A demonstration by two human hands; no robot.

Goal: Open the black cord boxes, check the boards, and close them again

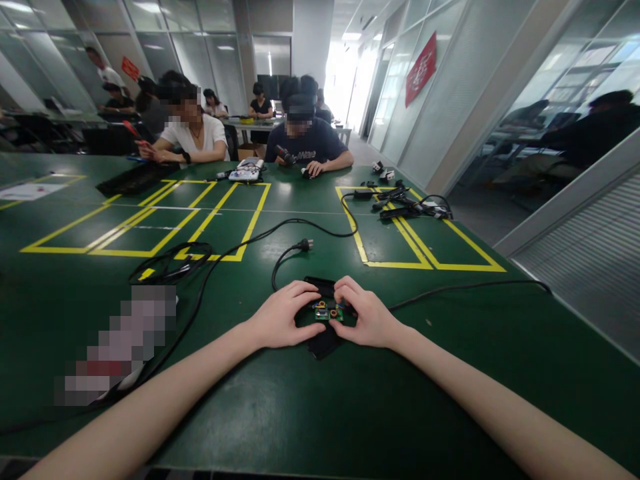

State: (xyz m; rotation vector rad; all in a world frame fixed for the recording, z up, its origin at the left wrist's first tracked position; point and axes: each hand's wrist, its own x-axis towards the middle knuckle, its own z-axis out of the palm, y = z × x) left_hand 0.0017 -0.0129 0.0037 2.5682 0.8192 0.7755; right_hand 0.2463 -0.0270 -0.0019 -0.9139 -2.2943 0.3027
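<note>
A small green circuit board [323,315] with copper-wound coils sits between my two hands at the middle of the table. My left hand [280,315] curves round its left side, thumb at the near edge and fingers at the far edge. From the other side, my right hand [369,313] grips the board's right end between thumb and bent fingers. One black plastic casing piece [320,285] lies just beyond the board. Another black casing piece [324,343] shows beneath and in front of it. Fingers partly hide the board's ends. A black cord with a plug [305,245] lies just beyond my hands.
Black cable [295,221] snakes over the green table [240,420], with a coil [173,263] at left. A blurred-out object [120,347] lies near my left forearm. Black adapters and cords [400,203] lie far right. Across the table, one person [313,143] holds a tool; another [195,137] sits left.
</note>
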